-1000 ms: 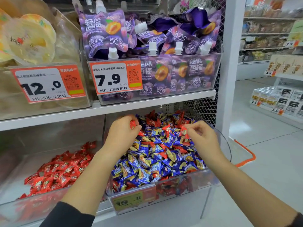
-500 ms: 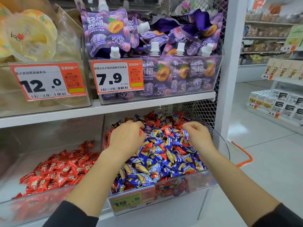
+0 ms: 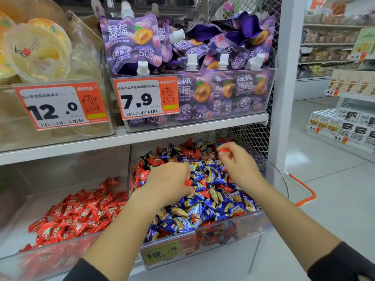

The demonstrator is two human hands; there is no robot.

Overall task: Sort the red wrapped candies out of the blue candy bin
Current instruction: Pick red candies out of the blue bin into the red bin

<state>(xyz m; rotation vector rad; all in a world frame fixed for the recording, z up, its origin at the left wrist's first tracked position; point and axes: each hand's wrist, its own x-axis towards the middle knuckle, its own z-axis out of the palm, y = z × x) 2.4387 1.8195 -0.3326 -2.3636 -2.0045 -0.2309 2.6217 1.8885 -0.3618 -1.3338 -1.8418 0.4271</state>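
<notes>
Shop shelving holds the clear plastic bin of blue candies (image 3: 280, 179), where my left hand (image 3: 168, 183) and right hand (image 3: 237, 167) each pinch a red wrapped candy (image 3: 224, 150), lifting strays clear.

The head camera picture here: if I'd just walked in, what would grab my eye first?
Probably the heap of blue wrapped candies speckled with red ones in the clear bin on the lower shelf, with both hands in it. The right hand pinches a red candy at the back; the left hand holds another. Beside it, to the left, lies a pile of red candies; purple pouches fill the shelf above.
</notes>
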